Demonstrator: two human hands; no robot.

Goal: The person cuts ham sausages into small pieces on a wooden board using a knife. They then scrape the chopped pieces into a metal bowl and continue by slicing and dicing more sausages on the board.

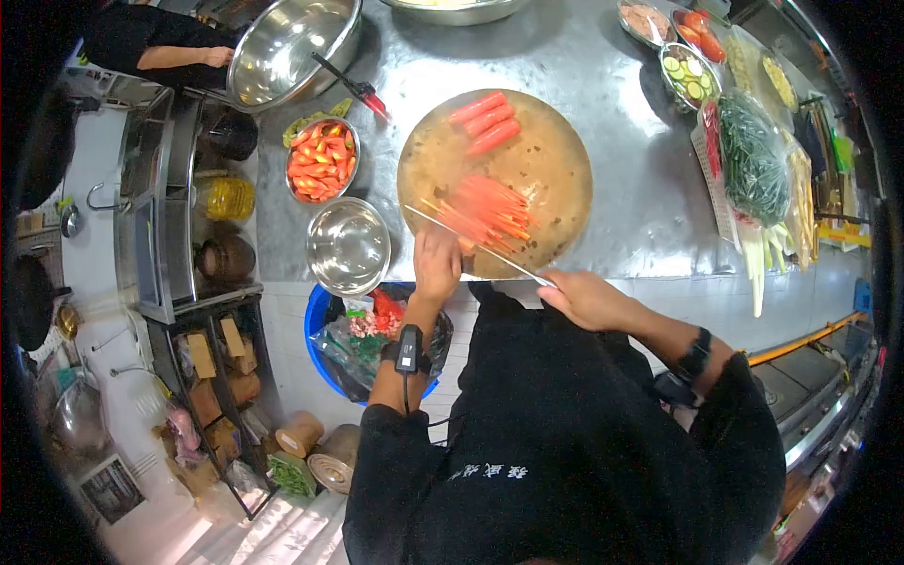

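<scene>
A round wooden chopping board (556, 179) lies on the metal table. My right hand (589, 299) is closed round the handle of a knife (485, 250), its blade slanting across the board's near side. Just on the near side of the blade, my left hand (438, 264) presses down with bent fingers. A bit of red-orange food shows beside its fingertips, but what lies under them is hidden. Beyond the blade is a pile of thin red-orange strips (490, 209). Several thick red-orange sticks (490, 122), sausage-like, lie at the board's far side.
To the left stand an unfilled steel bowl (348, 247), a bowl of red-orange chunks (322, 160) and a large steel basin (294, 52). A blue bin (315, 344) sits below the table edge. At right are bagged greens (758, 160). Another person's arm (184, 58) touches the basin.
</scene>
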